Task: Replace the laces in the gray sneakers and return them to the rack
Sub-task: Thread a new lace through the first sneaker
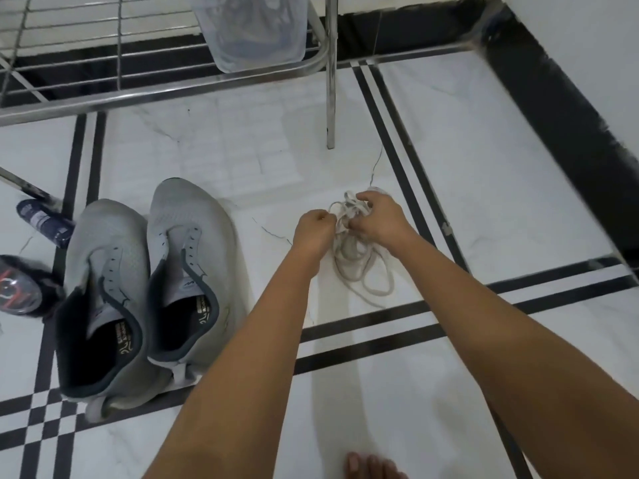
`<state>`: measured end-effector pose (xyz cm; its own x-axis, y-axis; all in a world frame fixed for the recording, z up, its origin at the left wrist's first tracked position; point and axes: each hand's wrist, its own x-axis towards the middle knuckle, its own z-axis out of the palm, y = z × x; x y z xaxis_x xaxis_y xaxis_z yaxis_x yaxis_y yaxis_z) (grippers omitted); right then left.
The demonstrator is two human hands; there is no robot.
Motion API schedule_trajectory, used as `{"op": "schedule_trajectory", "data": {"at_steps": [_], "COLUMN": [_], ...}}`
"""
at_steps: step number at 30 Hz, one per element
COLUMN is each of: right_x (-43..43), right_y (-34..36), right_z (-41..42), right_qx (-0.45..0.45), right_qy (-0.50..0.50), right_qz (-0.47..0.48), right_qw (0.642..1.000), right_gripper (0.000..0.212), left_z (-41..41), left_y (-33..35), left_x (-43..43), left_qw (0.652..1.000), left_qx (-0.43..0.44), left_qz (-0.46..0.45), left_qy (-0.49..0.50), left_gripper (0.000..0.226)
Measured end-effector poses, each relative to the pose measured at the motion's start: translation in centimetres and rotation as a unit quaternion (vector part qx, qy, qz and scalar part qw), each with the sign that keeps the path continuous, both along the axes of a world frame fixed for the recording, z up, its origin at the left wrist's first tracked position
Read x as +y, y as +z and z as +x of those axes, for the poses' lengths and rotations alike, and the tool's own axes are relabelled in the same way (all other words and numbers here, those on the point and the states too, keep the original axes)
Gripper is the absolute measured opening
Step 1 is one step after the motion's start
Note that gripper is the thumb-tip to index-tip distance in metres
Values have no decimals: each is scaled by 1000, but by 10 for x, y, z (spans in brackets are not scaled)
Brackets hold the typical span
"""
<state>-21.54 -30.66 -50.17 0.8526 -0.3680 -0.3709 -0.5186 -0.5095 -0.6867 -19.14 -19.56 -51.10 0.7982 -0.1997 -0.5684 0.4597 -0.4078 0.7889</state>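
Laces [359, 267] bunched on floor; my left hand [313, 228] and right hand [378, 219] pinch tangle close together, teasing strands apart. Gray sneakers [145, 288] parked alongside, eyelets bare, ready for threading.

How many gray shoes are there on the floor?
2. The left sneaker stands next to a dark bottle; the right sneaker stands close beside it, to its right. None seems hidden.

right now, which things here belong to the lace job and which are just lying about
For the job: gray sneakers, unlaced; tangle of pale laces, gripped by left hand and right hand; metal rack.
Lying about: dark bottle beside the sneakers; black item with red, unclear what; clear plastic tub on the rack.
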Motion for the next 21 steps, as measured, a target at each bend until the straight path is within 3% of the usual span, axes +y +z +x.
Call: {"op": "schedule_trajectory", "data": {"at_steps": [3,5,9,12,15,18,21], "right_x": [1,5,15,25,34,48,72], "right_y": [-5,-8,-19,-29,-32,-24,-6], "right_z": [-18,-36,-73,-90,-95,-90,-75], "right_qx": [-12,-26,-5,45,73,39,-8], "right_qy": [5,-5,-54,-11,36,44,56], "right_qz": [-15,-34,-62,-91,-118,-135,-81], "right_qw": [1000,999,997,995,990,989,995], "right_gripper": [49,52,38,29,29,26,27], "left_z": [-18,-31,-57,-69,-70,-65,-62], "left_y": [1,-1,-10,-10,7,24,37], "left_x": [15,24,30,32,42,60,84], "left_qw": [998,997,986,976,949,920,926], "left_qx": [-46,-69,-135,-158,-263,-337,-331], "left_qz": [22,41,88,117,146,188,181], "left_qy": [-24,-25,-43,-88,-92,-63,-33], "left_gripper": [16,35,24,24,27,29,30]}}
